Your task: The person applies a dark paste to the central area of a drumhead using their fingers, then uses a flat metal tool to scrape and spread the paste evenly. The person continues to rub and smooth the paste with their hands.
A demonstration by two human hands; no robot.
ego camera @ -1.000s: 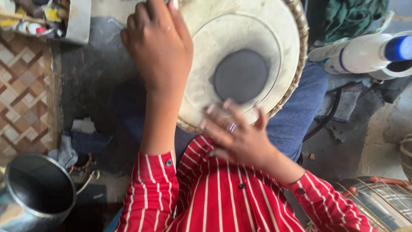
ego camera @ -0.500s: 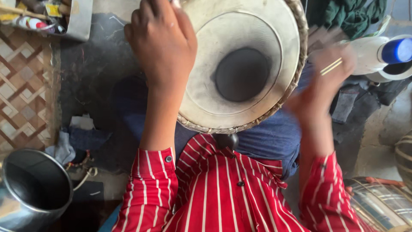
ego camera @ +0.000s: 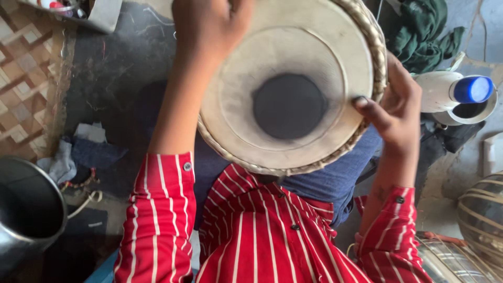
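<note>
Right hand [ego camera: 395,107] came back from beside the white bottle [ego camera: 450,91] to grip the drum [ego camera: 291,89] rim, thumb on the skin. Left hand [ego camera: 209,26] stayed clamped on the far edge; drum rested on the lap, held from both sides.

The drum [ego camera: 288,89] at the upper middle of the frame has a pale, matt skin head with a dull black patch at its centre and a rough braided rim. At the lower left a metal pot [ego camera: 26,209] shines smoothly, while at the right edge a white plastic bottle [ego camera: 445,89] with a blue cap looks glossy. Striped red cloth sleeves [ego camera: 157,225] fill the bottom, and a green cloth [ego camera: 424,31] lies crumpled at the upper right.
</note>
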